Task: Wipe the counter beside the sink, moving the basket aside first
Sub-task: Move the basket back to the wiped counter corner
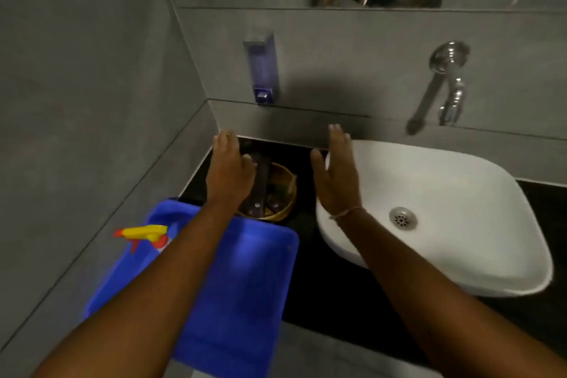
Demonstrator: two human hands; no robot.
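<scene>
While both hands [228,172] [336,175] hover spread—grips released—basket [280,193] holds dark items.

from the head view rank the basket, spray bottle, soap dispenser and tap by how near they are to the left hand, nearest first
1. basket: right under the left hand, on the black counter.
2. spray bottle: lower left, in the blue tub.
3. soap dispenser: on the back wall, above the hand; close to the bottle's rank, hard to call.
4. tap: far right, over the sink.
</scene>
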